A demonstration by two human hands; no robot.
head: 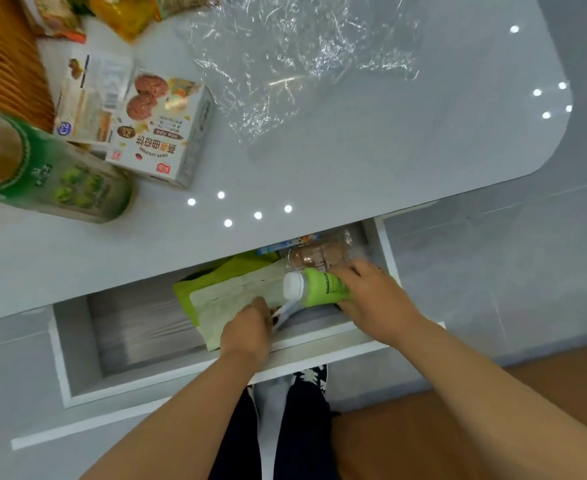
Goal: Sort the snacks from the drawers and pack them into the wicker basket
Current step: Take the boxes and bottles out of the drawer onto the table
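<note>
Head cam, looking straight down into the open drawer [77,341]. The right hand [375,299] has its fingers curled over a green bottle [323,287] with a white cap, which lies on its side at the right end of the drawer, cap pointing left. The left hand [247,329] is just beside it, fingers tucked down at the edge of a pale green pouch [229,299]; it looks like a pinch on the pouch or on the whitish scrap next to it, but the fingertips are hidden, so I honestly can't tell what it's got. The pouch lies flat in the middle of the drawer, partly under the bottle's cap end. Behind the bottle there's a clear pack of brown round things [316,256], and a blue packet [285,245] peeks out from under the counter edge. The drawer's left half shows bare grey floor.

Up on the white counter [354,161]: a cookie box [160,133] lying flat, with another pale box [91,98] touching its left side, a green tube [53,171] at the left edge, blurry, and some orange and yellow bags [119,15] at the top. A sheet of crinkled clear plastic [295,60] is spread right of the boxes. A bit of slatted wood [5,64] shows top left; can't tell if that's the basket.
</note>
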